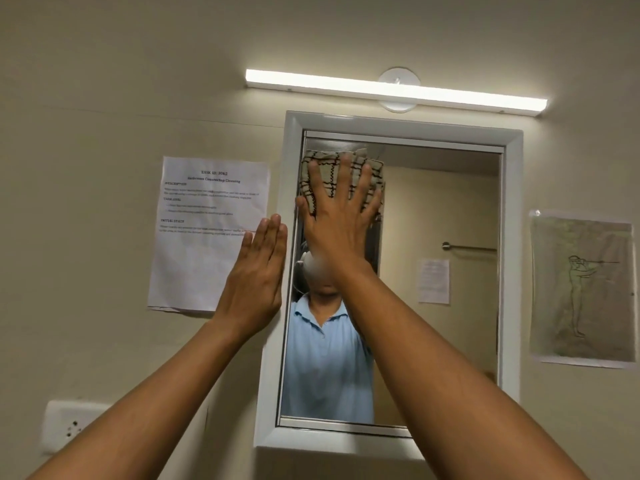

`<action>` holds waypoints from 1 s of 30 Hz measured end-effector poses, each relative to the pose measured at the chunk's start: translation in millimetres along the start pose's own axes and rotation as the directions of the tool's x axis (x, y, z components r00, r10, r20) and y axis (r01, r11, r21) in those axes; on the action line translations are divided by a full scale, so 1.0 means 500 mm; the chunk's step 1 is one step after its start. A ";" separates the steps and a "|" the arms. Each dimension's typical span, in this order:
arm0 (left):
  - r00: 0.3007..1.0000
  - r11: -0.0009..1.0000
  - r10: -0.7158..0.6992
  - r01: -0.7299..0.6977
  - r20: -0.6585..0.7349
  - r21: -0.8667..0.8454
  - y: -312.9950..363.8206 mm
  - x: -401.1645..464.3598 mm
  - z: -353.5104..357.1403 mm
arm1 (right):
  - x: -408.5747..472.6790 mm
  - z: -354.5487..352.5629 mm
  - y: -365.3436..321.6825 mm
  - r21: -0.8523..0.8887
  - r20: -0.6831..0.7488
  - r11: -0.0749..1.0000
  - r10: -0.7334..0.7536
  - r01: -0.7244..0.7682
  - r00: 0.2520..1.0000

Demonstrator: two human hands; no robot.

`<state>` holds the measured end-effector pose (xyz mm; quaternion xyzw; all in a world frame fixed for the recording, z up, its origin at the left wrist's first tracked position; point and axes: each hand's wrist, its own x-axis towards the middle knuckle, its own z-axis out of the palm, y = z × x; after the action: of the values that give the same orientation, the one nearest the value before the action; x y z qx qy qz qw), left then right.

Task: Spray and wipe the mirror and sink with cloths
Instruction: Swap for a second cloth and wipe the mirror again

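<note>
1. Head-worn, wide-angle; faces forward and tilts up at the wall.
2. Close to the mirror [440,271], within arm's reach.
3. Single view only; strip light [394,91] near upper frame.

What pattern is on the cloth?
Beige cloth with a dark wavy-line check, seen in the head view.

White-framed wall mirror [440,271]; a beige cloth [325,174] with dark check lines lies flat against its upper-left glass.
</note>
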<state>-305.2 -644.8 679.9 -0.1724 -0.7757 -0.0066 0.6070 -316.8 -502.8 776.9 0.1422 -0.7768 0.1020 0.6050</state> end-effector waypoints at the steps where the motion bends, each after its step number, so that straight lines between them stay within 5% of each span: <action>1: 1.000 1.000 0.001 -0.001 0.005 -0.004 -0.001 0.000 -0.001 | -0.012 0.006 -0.005 -0.009 -0.008 1.000 -0.015 0.015 1.000; 11: 1.000 0.999 -0.002 0.003 0.013 -0.035 -0.003 -0.018 0.006 | -0.235 0.063 0.037 -0.060 -0.031 0.977 -0.207 0.205 0.978; 18: 1.000 1.000 -0.013 0.013 0.017 0.012 0.001 -0.029 0.008 | -0.279 0.022 0.161 -0.122 0.090 0.922 -0.357 0.366 0.930; 30: 1.000 1.000 -0.012 0.012 0.005 0.026 0.006 -0.043 0.011 | -0.191 -0.058 0.334 -0.127 -0.047 0.991 0.042 -0.048 0.998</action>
<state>-305.2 -646.2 657.5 -0.1601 -0.7784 0.0001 0.6071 -326.0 -327.1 694.0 0.0834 -0.7710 0.0688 0.6276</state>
